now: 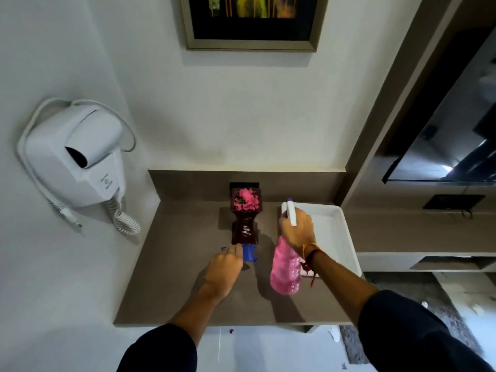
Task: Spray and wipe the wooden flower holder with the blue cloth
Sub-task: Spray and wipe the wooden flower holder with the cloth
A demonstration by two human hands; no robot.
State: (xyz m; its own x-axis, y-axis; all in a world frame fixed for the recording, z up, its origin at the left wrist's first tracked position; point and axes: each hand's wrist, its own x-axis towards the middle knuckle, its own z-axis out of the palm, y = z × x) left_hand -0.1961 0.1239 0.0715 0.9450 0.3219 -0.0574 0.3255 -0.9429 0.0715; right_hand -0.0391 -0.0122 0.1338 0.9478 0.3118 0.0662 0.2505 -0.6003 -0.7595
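Observation:
A dark wooden flower holder (245, 229) with pink flowers in its top stands upright on the brown counter (171, 277), near the back wall. My left hand (225, 269) rests on the counter just in front of the holder, closed on the blue cloth (249, 253), which sticks out past my fingers. My right hand (297, 229) grips the neck of a spray bottle (285, 272) with pink liquid and a white trigger head. It hangs to the right of the holder, nozzle pointing away from me.
A white tray (338, 232) sits on the counter behind the bottle. A wall-mounted hair dryer (75, 159) hangs at the left. A framed picture (252, 22) is on the wall above, and a dark screen (451, 146) is at the right.

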